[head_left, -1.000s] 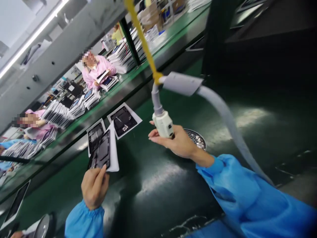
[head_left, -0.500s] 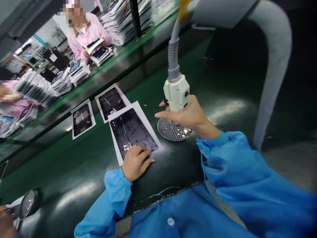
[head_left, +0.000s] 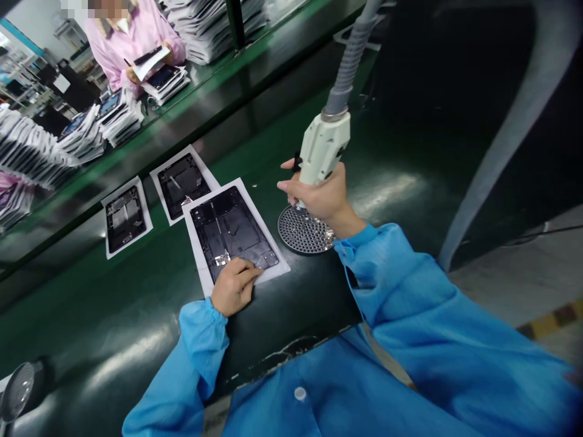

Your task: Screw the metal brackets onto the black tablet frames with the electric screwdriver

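A black device frame [head_left: 230, 230] lies on a white sheet [head_left: 195, 233] on the green belt. My left hand [head_left: 232, 285] rests on its near edge, fingers pressed down flat on the frame. My right hand [head_left: 319, 197] is wrapped round a cream-coloured powered screwdriver [head_left: 321, 149] hanging from a grey hose [head_left: 350, 57]. The tool's tip points down at a round perforated screw tray [head_left: 303, 233] just right of the frame.
Two more black frames on white sheets [head_left: 182, 182] [head_left: 124, 213] lie farther along the belt. A person in pink [head_left: 130, 39] works across the line beside stacks of parts [head_left: 82, 136]. A magnifier [head_left: 16, 385] sits at the lower left.
My left hand brought the frame and sheet down onto the belt and now presses it there. My right hand lowered the screwdriver to the screw tray.
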Demonstrator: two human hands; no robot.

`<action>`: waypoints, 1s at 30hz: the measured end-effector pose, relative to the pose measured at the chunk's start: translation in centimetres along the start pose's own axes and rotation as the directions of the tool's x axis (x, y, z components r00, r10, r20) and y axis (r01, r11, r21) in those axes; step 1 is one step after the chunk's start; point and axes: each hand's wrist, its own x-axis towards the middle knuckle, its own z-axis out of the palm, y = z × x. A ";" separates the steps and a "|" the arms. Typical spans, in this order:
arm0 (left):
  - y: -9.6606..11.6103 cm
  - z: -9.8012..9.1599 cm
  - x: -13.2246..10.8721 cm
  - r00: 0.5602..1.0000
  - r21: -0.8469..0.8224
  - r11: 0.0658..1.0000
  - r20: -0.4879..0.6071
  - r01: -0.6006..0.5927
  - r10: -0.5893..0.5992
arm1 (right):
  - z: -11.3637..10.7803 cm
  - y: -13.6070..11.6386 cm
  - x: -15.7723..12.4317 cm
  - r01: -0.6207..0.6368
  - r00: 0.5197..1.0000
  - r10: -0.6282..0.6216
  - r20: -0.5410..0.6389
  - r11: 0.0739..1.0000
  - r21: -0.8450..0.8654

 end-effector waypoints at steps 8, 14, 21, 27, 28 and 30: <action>1.6 -1.9 -1.0 0.992 0.124 0.986 0.024 0.116 -0.120 | 0.1 0.8 0.4 0.014 0.999 -0.014 -0.033 1.000 -0.001; 1.9 -2.2 -1.6 0.983 0.242 0.958 0.059 0.152 -0.171 | 0.2 0.7 0.3 -0.039 0.999 0.039 -0.025 0.999 0.002; 2.5 -0.7 -1.0 0.998 0.257 0.965 0.028 0.052 -0.061 | 0.1 0.8 0.3 -0.028 1.000 0.028 0.000 0.999 -0.026; 3.0 -0.1 -0.8 0.999 0.261 0.964 0.006 0.045 -0.048 | 0.2 0.7 0.2 -0.023 1.000 0.023 -0.005 1.000 -0.001; 3.1 0.0 -0.8 0.999 0.260 0.965 0.000 0.047 -0.048 | 0.2 0.6 0.2 -0.022 1.000 0.023 -0.006 1.000 0.007; 3.1 0.1 -0.8 0.998 0.250 0.966 -0.009 0.060 -0.060 | 0.2 0.5 0.2 -0.022 1.000 0.022 -0.009 1.000 0.015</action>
